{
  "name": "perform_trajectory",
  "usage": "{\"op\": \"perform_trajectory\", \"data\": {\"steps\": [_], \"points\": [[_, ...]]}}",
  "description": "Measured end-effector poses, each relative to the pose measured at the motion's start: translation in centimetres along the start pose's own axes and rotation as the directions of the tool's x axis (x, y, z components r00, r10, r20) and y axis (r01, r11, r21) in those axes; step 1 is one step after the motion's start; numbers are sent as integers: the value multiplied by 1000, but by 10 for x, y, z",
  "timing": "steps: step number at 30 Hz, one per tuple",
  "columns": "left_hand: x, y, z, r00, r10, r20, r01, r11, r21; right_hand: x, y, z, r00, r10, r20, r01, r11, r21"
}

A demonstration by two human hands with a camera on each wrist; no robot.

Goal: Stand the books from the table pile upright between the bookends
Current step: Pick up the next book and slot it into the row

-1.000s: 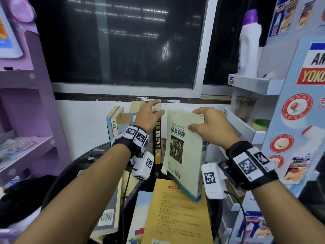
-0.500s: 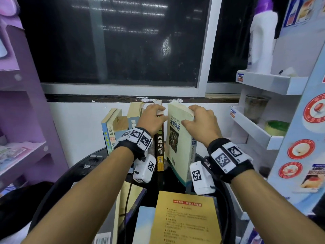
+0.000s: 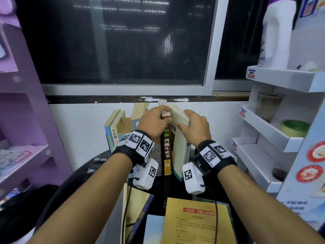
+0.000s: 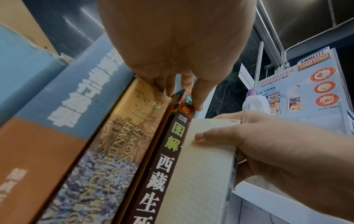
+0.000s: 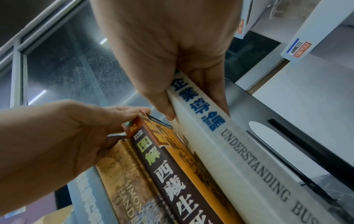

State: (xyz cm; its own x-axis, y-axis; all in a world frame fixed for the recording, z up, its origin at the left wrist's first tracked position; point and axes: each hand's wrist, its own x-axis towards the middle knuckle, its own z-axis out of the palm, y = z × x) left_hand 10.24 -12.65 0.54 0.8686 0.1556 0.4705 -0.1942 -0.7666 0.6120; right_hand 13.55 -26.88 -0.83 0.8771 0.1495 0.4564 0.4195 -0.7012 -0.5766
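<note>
A row of books stands upright at the back of the round black table (image 3: 98, 166). My left hand (image 3: 154, 120) grips the top of the brown-spined book (image 3: 166, 152), thumb on its spine (image 4: 172, 136). Right beside it stands a thick white book (image 3: 181, 148) that touches the brown one. My right hand (image 3: 193, 125) pinches its top between thumb and fingers (image 5: 220, 97), with the spine (image 5: 220, 144) facing me. Just right of the white book is a grey metal bookend (image 5: 272, 121). The pile lies near me, with a yellow book (image 3: 195, 221) on top.
A white cardboard display rack (image 3: 263, 138) stands close on the right, with a cup, a tape roll and a white bottle (image 3: 276, 36). A purple shelf unit (image 3: 31, 120) is on the left. A wall and a dark window lie behind the books.
My right hand carried the white book from a tilt above the pile back to the row and set it upright against the brown book. The left hand stayed on the brown book.
</note>
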Motion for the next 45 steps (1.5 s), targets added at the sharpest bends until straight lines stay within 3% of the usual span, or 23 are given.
{"op": "perform_trajectory", "data": {"steps": [9, 12, 15, 18, 29, 34, 45], "points": [[0, -2, -5, 999, 14, 40, -15, 1000, 26, 2, -9, 10, 996, -84, 23, 85, 995, -55], [0, -3, -5, 998, 7, 54, -7, 1000, 0, -6, -12, -5, 986, -94, 141, 101, 994, -47], [-1, -2, -6, 998, 0, 58, 1, 1000, -20, -10, -13, -16, 942, -110, 316, 111, 994, 15], [-2, -2, -7, 998, -7, 69, 11, 998, -57, -15, -8, -20, 915, -132, 382, 131, 991, 28], [-4, 1, -9, 998, -20, 67, 25, 997, -74, -14, -2, -5, 949, -133, 286, 119, 991, 66], [-2, -2, -9, 999, -17, 47, 18, 1000, -5, -7, -2, -2, 954, -131, 268, 129, 991, 25], [0, -5, -9, 999, -4, 39, 3, 1000, 11, 10, 0, 3, 932, -134, 336, 174, 981, -91]]}}
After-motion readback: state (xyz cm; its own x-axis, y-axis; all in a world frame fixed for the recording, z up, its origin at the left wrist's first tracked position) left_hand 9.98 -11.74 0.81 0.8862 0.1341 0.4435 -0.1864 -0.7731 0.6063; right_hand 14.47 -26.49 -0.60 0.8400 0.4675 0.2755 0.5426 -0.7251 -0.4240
